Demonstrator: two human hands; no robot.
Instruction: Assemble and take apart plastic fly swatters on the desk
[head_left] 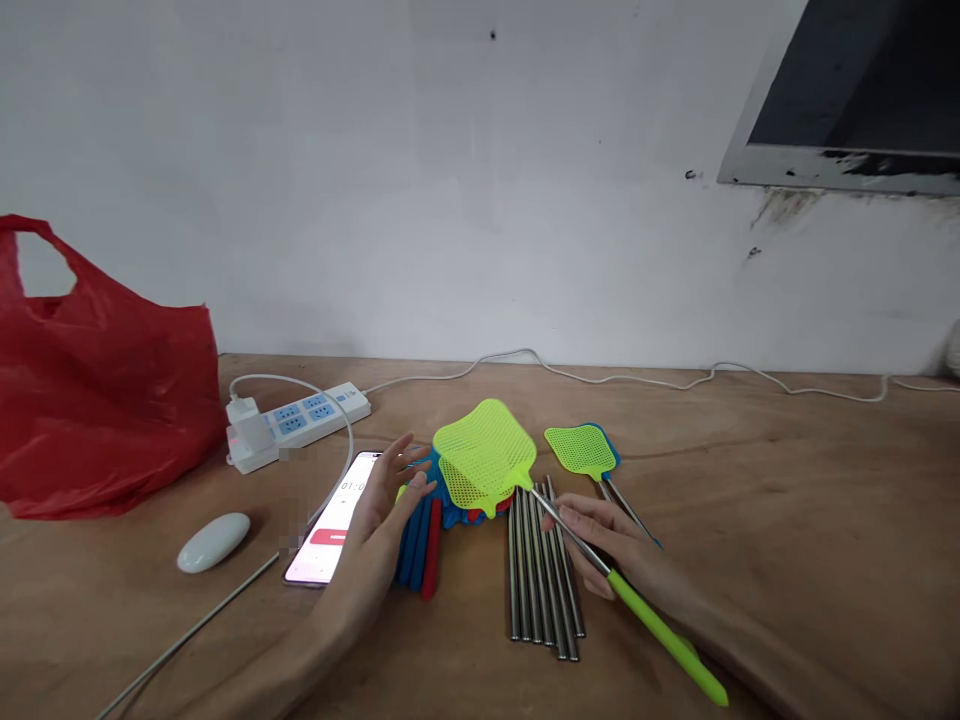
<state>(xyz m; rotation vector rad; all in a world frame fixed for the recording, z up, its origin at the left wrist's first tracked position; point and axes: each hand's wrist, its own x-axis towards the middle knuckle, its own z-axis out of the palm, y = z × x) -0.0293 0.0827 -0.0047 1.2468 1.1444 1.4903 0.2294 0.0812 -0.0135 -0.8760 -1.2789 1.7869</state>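
Note:
My right hand (pixel 609 548) is closed around the metal shaft of a yellow-green fly swatter (pixel 486 455), whose green grip runs down toward the lower right. The swatter's head hovers over a pile of blue and red swatter heads (pixel 457 510). Over blue and red handle sleeves (pixel 421 548) rests my left hand (pixel 390 500), fingers spread and holding nothing. Between my hands lies a row of several bare steel rods (pixel 541 565). Two finished swatters (pixel 583 450), yellow-green on blue, lie just beyond my right hand.
A phone (pixel 336 520) showing a timer lies left of my left hand. Further left are a white mouse (pixel 214 541), a loose steel rod (pixel 187 630), a white power strip (pixel 298 420) and a red plastic bag (pixel 97 400). A white cable (pixel 637 378) runs along the wall.

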